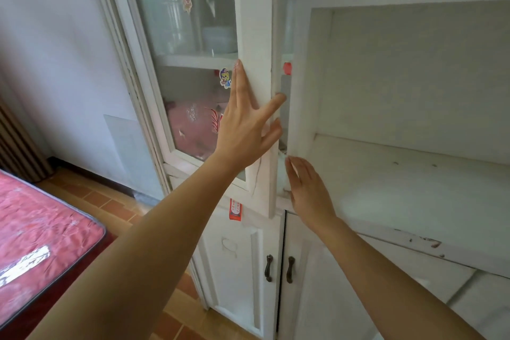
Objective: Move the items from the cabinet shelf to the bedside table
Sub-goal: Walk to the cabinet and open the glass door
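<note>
We have our left hand (245,124) spread flat on the frame of the glass door (255,119), fingers apart and gripping nothing, the index and thumb hooked round its free edge so we can swing it wider. The door stands only slightly ajar, so the shelf behind it is still mostly shut off. Our right hand (309,188) hangs just below and to the right of the left one, fingers loosely together and empty, its tips at the narrow gap, beside something white (283,171) low in the opening; we cannot tell what that is. Through the glass, left of the left hand, a pink bundle (193,127) sits on the shelf, and above it pale stacked containers (219,40); a red cap (287,67) shows in the gap above the fingertips. These look like the items to carry. The open shelf (400,188) to the right of the right hand is bare. No bench is in view; only a bed (41,229) far left.
</note>
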